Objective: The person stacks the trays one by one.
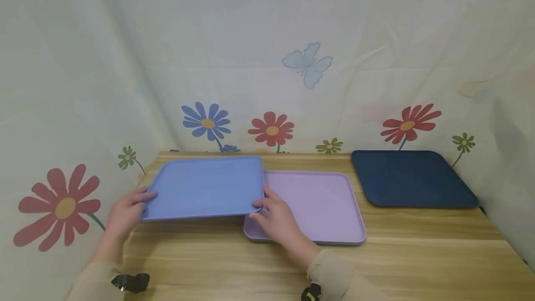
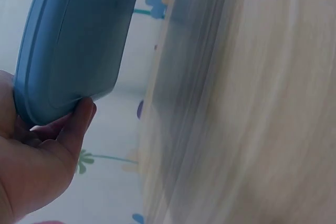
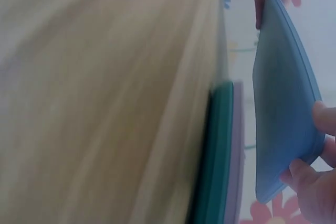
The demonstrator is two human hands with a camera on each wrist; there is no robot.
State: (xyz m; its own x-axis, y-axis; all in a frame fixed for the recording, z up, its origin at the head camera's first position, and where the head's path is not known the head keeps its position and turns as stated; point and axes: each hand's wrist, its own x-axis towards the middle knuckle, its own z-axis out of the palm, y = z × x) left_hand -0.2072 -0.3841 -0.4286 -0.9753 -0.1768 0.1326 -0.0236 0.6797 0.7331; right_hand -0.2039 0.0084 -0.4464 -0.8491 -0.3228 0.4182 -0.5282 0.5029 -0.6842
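A light blue tray [image 1: 205, 187] is held off the table by both hands, its underside showing in the left wrist view. My left hand [image 1: 127, 212] grips its left edge, with fingers beneath the rim in the left wrist view. At the near right corner, my right hand [image 1: 277, 217] pinches the tray between thumb and fingers. Partly behind the right hand lies a lavender tray [image 1: 317, 203], the top of a stack. In the right wrist view a teal green tray [image 3: 223, 140] shows under it. The blue tray overlaps the stack's left side in the head view, with a gap between them.
A dark navy tray [image 1: 414, 178] lies at the back right of the wooden table [image 1: 401, 264]. Pale fabric with printed flowers [image 1: 271, 129] hangs behind the table and along its sides.
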